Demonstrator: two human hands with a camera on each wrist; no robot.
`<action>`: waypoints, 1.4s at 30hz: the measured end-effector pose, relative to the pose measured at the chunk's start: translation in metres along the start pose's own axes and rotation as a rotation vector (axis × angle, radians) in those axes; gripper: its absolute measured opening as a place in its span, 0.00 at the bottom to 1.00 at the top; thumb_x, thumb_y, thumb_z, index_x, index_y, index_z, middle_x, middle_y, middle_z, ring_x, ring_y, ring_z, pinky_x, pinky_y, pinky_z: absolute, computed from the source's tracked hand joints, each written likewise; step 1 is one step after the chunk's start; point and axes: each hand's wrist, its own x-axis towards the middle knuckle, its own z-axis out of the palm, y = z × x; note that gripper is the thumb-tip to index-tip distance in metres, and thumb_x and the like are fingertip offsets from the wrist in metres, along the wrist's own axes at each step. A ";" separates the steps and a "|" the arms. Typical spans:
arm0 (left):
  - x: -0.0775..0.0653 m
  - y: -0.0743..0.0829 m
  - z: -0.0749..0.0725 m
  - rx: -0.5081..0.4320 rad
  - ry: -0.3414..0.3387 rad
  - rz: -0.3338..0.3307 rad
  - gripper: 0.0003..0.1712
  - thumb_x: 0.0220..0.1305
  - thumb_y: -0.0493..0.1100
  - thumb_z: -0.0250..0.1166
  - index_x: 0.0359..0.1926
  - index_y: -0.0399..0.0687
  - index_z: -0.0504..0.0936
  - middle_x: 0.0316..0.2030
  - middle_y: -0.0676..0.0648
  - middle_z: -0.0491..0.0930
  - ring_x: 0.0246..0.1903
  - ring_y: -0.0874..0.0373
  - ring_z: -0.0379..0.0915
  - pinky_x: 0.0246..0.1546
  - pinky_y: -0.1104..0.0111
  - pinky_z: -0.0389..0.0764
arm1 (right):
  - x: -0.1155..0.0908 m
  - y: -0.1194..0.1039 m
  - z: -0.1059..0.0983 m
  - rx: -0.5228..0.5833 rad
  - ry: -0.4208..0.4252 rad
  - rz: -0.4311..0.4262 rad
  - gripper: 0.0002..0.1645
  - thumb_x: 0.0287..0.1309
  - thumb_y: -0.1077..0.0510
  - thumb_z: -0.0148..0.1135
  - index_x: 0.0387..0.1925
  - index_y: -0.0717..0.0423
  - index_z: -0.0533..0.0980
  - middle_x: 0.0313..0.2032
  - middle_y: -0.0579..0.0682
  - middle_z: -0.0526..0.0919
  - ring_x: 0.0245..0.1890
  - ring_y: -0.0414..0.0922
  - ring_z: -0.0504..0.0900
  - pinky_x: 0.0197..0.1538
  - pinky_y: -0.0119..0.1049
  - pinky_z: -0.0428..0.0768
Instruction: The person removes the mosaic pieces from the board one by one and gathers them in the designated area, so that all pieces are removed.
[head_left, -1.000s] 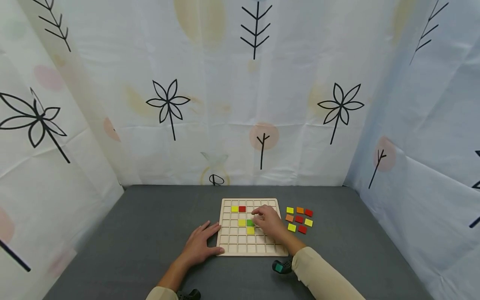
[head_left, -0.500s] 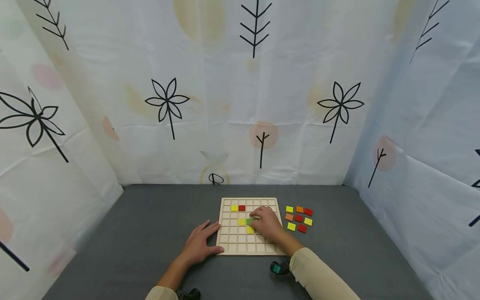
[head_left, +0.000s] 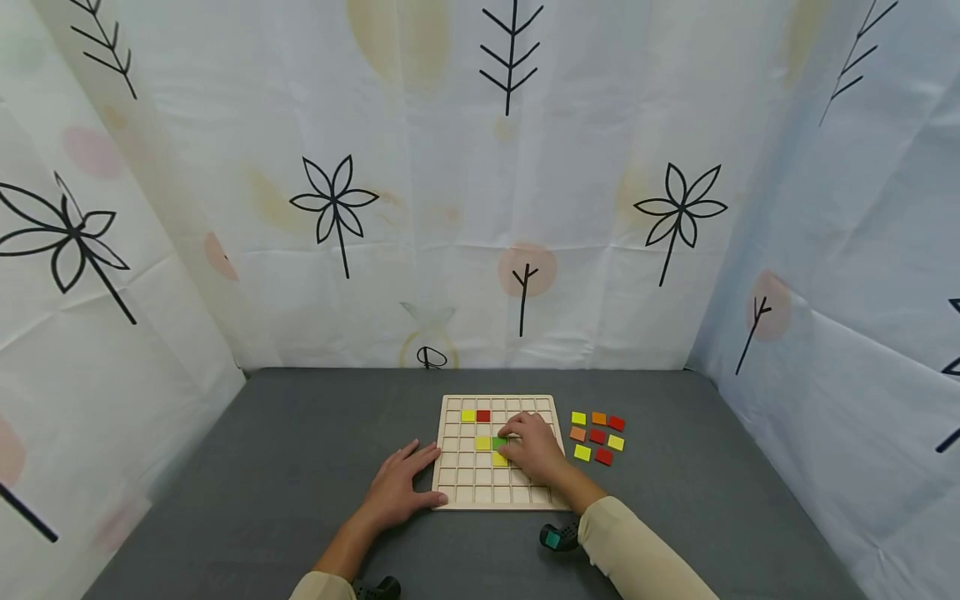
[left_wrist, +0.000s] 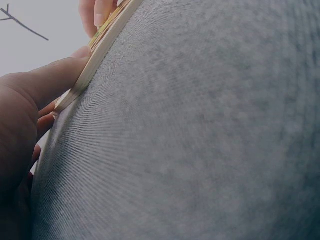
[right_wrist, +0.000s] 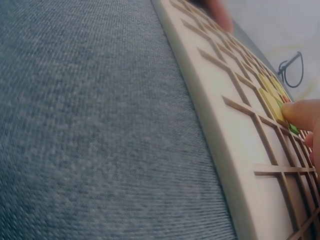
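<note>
A pale wooden grid board (head_left: 467, 477) lies on the dark grey table. Along its left edge rests my left hand (head_left: 399, 490), fingers extended and thumb on the near left corner. My right hand (head_left: 534, 444) is over the middle of the board, fingers bent, thumb and index finger around a green square tile (head_left: 498, 442). In the right wrist view the thumb (right_wrist: 302, 114) touches beside a yellow tile (right_wrist: 272, 104) and overlaps the green one; I cannot tell whether it pinches or presses. Other tiles in the grid are a yellow tile (head_left: 468, 416) and a red tile (head_left: 483, 416).
Several loose tiles lie right of the board, among them an orange tile (head_left: 598, 418), a red tile (head_left: 603, 457) and a yellow tile (head_left: 582, 452). A patterned white cloth (head_left: 420, 250) hangs behind and beside the table (head_left: 322, 425). Black wrist devices (head_left: 559, 537) sit near the sleeves.
My right hand has shifted slightly left and lower over the green tile, its thumb drawing closer to it. The left hand and the loose tiles stay put.
</note>
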 end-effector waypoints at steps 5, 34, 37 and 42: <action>0.000 -0.001 0.000 -0.005 0.002 0.009 0.48 0.49 0.66 0.72 0.68 0.53 0.71 0.68 0.51 0.67 0.71 0.44 0.51 0.64 0.39 0.51 | -0.001 -0.001 0.000 0.006 0.007 0.005 0.09 0.58 0.56 0.69 0.41 0.50 0.84 0.48 0.50 0.78 0.50 0.53 0.73 0.52 0.53 0.72; -0.002 0.003 -0.002 -0.024 -0.007 0.009 0.47 0.49 0.66 0.71 0.68 0.52 0.71 0.67 0.49 0.67 0.70 0.42 0.51 0.64 0.39 0.51 | 0.006 -0.017 -0.003 -0.006 0.044 0.104 0.04 0.55 0.58 0.71 0.30 0.50 0.81 0.41 0.48 0.79 0.49 0.52 0.74 0.53 0.54 0.72; -0.002 0.003 -0.002 -0.021 -0.005 0.000 0.47 0.49 0.65 0.72 0.68 0.52 0.71 0.68 0.50 0.67 0.71 0.43 0.50 0.64 0.39 0.50 | 0.005 -0.020 -0.003 0.002 0.074 0.113 0.05 0.55 0.58 0.71 0.29 0.49 0.80 0.39 0.46 0.80 0.47 0.51 0.75 0.53 0.53 0.72; -0.002 0.002 -0.002 -0.024 -0.001 -0.003 0.48 0.49 0.65 0.72 0.69 0.52 0.71 0.68 0.51 0.67 0.71 0.43 0.50 0.64 0.39 0.51 | 0.003 -0.024 -0.003 0.011 0.111 0.096 0.05 0.55 0.59 0.71 0.30 0.50 0.80 0.34 0.44 0.81 0.41 0.48 0.75 0.48 0.51 0.73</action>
